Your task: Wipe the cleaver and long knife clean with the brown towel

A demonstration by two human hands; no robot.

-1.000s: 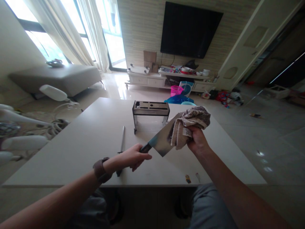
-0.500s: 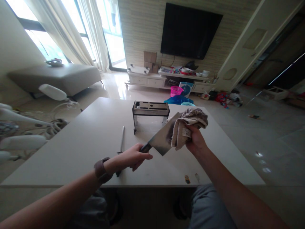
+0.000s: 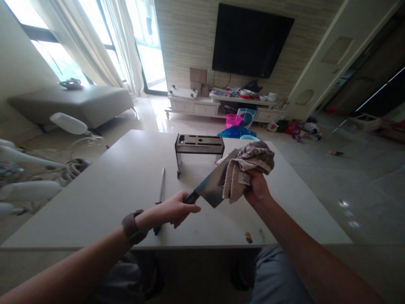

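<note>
My left hand [image 3: 177, 208] is closed round the black handle of a cleaver [image 3: 212, 188], whose broad blade points up and to the right above the table. A folded brown-and-beige towel [image 3: 236, 182] is gripped in my right hand [image 3: 257, 188] and wraps over the far part of the blade, hiding it. Under my left hand a sharpening steel [image 3: 162, 185] lies on the table, its handle partly covered by my wrist. Behind the cleaver stands a knife block [image 3: 200, 144] with a slotted metal top and clear sides.
The white table [image 3: 110, 185] spreads out before me, with two small stickers [image 3: 249, 237] near its front edge. White chairs [image 3: 68, 122] stand at the left. Beyond the far edge are a blue plastic bag [image 3: 236, 132] and a pink basket [image 3: 233, 120].
The towel in my right hand has shifted slightly left and down along the blade. My left hand keeps hold of the cleaver, nearly in place.
</note>
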